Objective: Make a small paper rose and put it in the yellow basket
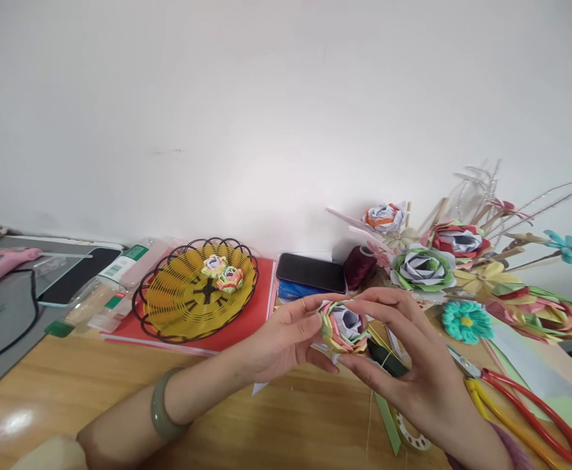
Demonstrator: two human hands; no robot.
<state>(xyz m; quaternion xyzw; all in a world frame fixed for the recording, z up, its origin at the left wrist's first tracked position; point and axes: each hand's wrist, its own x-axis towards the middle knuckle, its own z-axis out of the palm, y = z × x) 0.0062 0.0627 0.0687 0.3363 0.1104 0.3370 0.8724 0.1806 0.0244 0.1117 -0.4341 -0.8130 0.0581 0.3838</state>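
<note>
Our left hand (288, 338) and right hand (425, 365) pinch a flower (345, 328) between them, over the tabletop (237, 424). Blue thing (289, 290) under the phone (311, 273) has lettering, but we honestly can't read it.

Saw the paper flower (347, 323) partly hidden by the left hand (286, 336) and right hand (420, 365), the pink glue gun (9, 266) cut off at the left edge. Found the packet label (125, 263) illegible.
</note>
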